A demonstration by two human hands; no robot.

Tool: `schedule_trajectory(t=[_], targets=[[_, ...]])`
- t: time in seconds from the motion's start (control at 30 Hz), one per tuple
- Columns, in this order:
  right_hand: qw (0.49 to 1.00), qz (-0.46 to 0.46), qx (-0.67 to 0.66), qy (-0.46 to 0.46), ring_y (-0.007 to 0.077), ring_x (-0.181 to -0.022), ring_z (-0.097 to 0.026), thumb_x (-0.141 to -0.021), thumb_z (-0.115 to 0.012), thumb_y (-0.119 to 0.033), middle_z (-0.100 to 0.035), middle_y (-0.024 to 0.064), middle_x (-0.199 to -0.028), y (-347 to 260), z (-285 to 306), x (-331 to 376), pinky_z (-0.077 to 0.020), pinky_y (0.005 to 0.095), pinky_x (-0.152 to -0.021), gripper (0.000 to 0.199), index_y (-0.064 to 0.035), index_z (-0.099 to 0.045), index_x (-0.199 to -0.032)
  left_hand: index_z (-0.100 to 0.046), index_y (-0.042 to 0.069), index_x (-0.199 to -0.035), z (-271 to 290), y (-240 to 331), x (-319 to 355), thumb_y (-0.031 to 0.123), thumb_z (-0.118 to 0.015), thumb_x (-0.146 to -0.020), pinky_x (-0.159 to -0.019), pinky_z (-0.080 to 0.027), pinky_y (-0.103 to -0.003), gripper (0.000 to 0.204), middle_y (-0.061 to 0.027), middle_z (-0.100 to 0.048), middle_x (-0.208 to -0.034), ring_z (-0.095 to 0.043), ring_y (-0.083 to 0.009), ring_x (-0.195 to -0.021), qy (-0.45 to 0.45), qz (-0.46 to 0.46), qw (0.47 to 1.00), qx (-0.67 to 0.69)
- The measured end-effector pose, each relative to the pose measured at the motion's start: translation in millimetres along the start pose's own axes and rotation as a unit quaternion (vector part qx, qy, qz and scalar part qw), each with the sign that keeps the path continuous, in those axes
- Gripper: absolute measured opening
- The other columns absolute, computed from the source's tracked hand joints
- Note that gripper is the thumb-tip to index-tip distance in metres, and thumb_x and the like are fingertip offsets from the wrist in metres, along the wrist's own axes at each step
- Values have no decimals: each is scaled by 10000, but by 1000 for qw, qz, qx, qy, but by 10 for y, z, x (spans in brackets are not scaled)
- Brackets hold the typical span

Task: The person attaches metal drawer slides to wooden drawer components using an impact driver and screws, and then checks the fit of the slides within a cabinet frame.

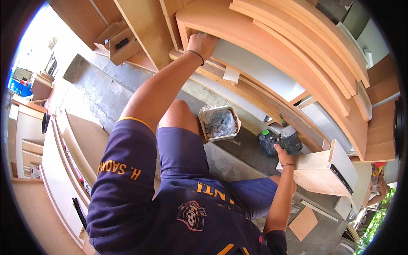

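Observation:
My right hand [280,154] is wrapped round the grip of a dark cordless drill driver [290,141]. Its battery has a bright green patch, and its bit end points toward the cabinet's lower rail. My left hand [202,46] reaches up to the corner of a long wooden cabinet [263,51] with a curved look in this view. Its fingers are bent into the opening beneath the thick top edge; whatever they grip is hidden there. Beside the drill stands a pale drawer box [316,168] with a dark strip on its front.
Between the cabinet and my knee sits a square bin [219,123] lined with plastic. An open cardboard box [122,43] holds a black item at upper left. Wooden panels [63,157] lean at left. A loose board [303,222] lies at lower right, near another person's arm [381,193].

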State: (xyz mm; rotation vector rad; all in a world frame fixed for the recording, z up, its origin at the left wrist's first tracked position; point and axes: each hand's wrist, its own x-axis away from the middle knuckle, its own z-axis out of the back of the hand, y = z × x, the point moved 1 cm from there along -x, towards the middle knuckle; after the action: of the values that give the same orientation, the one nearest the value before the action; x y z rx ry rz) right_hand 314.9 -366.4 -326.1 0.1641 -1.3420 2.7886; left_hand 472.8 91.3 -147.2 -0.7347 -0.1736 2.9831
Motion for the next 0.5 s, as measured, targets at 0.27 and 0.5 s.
schedule_trajectory(t=[0.27,0.5], targets=[[1000,23,2,-7,293,-1147,-516,-756,-698,-244,-571,134,-1232,262,-46,-92,-376,383,-1001,488,-42,-588,-1186,-672,83,-984,-302,-38,-169,128,-519,-827,-699,-556,-412,224,-146,-674,-969,-670,-305,-865,63,-28,994,-79],[998,49,15,33,239,-1043,-592,-756,-707,-167,-644,97,-1110,240,-80,-47,-428,358,-946,386,-28,-641,-1110,-630,67,-1012,78,41,54,164,-579,-813,-678,-515,-420,226,-155,-650,-940,-648,-291,-854,55,5,995,83]])
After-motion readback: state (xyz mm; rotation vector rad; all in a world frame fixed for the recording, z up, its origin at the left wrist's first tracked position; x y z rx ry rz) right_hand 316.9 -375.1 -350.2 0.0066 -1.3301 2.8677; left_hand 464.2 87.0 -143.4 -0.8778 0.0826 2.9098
